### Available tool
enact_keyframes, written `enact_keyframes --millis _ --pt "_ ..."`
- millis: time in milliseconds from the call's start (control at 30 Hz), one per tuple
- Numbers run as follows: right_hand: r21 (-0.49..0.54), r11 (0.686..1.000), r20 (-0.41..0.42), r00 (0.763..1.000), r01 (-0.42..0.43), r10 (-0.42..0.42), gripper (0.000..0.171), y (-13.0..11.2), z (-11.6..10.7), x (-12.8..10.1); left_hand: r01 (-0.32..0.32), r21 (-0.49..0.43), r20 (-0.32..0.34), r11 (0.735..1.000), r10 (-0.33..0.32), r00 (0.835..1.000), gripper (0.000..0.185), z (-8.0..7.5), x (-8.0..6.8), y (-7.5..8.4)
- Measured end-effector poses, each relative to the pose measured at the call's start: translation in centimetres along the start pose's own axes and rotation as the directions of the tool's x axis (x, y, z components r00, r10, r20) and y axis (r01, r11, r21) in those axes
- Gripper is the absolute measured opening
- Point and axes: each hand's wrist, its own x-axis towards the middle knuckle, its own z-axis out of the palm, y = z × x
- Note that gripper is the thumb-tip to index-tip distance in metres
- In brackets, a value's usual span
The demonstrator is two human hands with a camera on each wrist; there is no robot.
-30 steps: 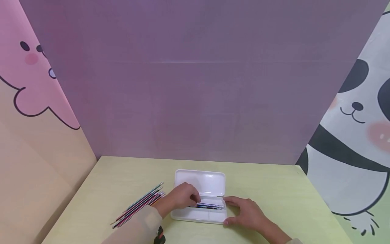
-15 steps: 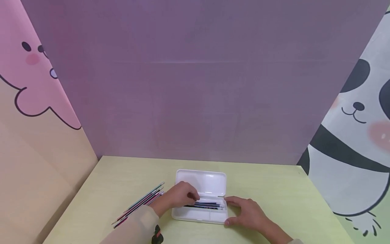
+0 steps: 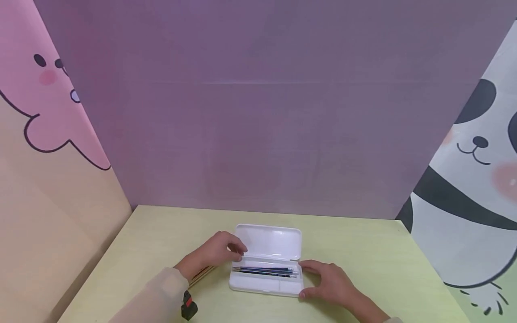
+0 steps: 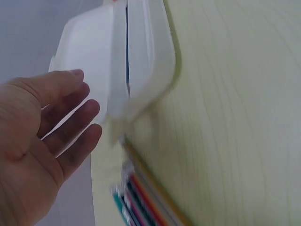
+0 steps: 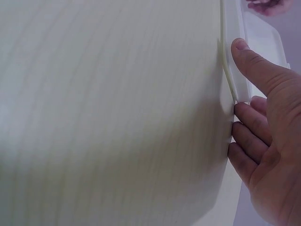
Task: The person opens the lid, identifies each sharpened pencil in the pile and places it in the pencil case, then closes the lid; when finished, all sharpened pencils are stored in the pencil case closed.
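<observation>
The left hand (image 3: 216,252) hovers with relaxed, empty fingers, pencils (image 4: 141,200) beneath it, the white pencil case (image 3: 266,262) just right of it. The right hand (image 3: 328,282) presses straight fingers against the case's right end.

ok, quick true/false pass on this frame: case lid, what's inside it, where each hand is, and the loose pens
1. The case lid is open. True.
2. The left hand holds a pen. False: its fingers are spread and hold nothing, beside the case's left end.
3. Dark pens lie in the case's long rear compartment. True.
4. The right hand is lifted clear of the case. False: its fingers rest against the case's right end.
5. The loose pens lie on the table to the right of the case. False: they lie to its left, under the left hand.
</observation>
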Motion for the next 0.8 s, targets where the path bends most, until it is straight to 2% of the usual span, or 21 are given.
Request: enact_keyframes --millis 267,467,600,800 --pt "0.000 1.000 0.011 1.000 -0.014 0.014 0.082 0.0 -0.1 0.0 0.059 -0.082 -0.015 0.995 -0.061 0.998 0.023 -3.2 -2.7 -2.1" --pt "0.006 1.000 0.013 1.000 -0.018 0.018 0.082 0.0 0.0 -0.1 0.085 -0.096 -0.054 0.992 -0.091 0.994 0.027 -5.2 -4.7 -4.8" --pt "0.011 1.000 0.013 1.000 -0.026 0.026 0.081 0.0 0.0 0.1 0.096 -0.140 -0.058 0.985 -0.105 0.993 0.027 -6.0 -6.2 -6.5" --pt "-0.003 1.000 0.010 1.000 -0.016 0.016 0.082 -0.1 0.0 0.0 0.089 -0.282 -0.004 0.955 -0.094 0.996 0.030 -6.1 -8.2 -8.4"
